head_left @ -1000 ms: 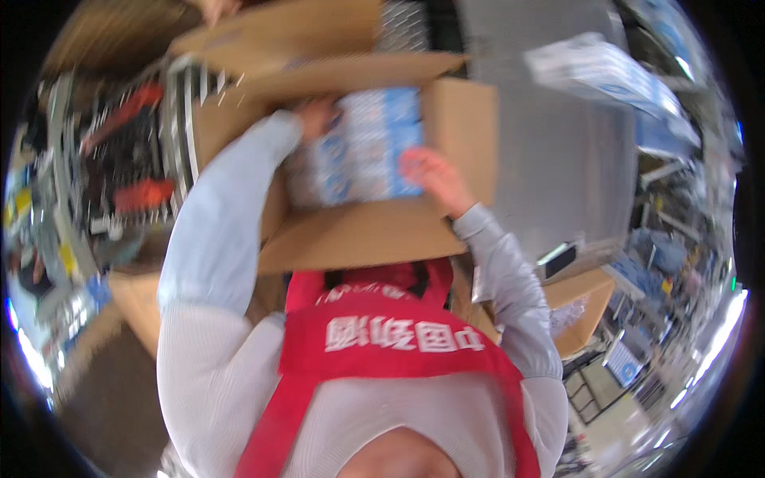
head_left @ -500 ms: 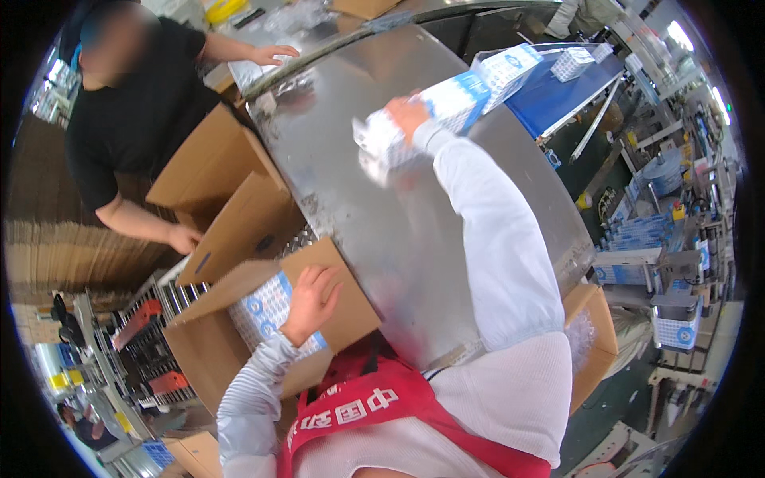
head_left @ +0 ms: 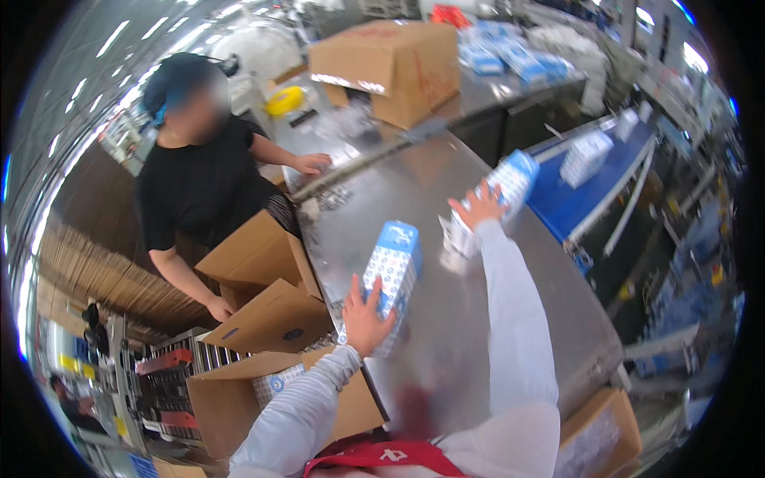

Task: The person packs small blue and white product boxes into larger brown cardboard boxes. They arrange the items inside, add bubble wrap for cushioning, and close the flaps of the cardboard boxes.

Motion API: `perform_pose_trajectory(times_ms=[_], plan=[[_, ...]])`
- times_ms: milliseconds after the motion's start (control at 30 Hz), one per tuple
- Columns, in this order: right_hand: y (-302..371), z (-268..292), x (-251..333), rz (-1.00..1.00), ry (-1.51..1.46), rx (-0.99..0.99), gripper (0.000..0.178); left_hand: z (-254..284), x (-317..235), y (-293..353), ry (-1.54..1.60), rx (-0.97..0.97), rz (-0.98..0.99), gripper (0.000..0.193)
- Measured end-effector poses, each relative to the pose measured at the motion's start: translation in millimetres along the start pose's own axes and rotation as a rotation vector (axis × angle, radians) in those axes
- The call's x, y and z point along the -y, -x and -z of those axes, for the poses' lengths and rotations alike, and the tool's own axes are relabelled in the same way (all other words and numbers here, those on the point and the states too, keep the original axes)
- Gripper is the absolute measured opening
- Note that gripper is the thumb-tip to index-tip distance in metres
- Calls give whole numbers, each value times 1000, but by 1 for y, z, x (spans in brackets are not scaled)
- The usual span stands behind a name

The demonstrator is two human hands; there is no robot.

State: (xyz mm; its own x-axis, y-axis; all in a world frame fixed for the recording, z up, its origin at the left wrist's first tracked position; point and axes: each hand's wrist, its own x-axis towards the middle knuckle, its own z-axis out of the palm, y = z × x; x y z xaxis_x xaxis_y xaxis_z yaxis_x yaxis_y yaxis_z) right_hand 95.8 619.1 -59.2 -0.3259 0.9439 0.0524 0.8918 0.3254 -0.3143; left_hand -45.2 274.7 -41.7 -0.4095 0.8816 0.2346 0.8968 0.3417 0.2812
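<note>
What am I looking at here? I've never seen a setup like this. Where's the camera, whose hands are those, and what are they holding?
There's no robot here, just a person working with two bare hands. A wide fisheye camera worn on the head looks down, so left in the view is the person's left, and straight edges bend toward the rim.

The left hand rests, fingers spread, against a blue-and-white pack on a metal table. The right hand lies over a second pack, farther off. Whether either grips firmly, I can't tell.

Beyond it, a blue conveyor belt carries more packs. At lower left, an open cardboard box has similar packaging inside. Another person stands across to the left.
</note>
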Motion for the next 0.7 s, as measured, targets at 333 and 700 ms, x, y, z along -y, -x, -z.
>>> perform_pose_trajectory(times_ms=[333, 700], plan=[[208, -7, 18, 564, -28, 90, 68, -9, -15, 9, 7, 160, 108, 75], [194, -35, 71, 614, -259, -243, 50, 20, -13, 51, -50, 37, 9, 80]])
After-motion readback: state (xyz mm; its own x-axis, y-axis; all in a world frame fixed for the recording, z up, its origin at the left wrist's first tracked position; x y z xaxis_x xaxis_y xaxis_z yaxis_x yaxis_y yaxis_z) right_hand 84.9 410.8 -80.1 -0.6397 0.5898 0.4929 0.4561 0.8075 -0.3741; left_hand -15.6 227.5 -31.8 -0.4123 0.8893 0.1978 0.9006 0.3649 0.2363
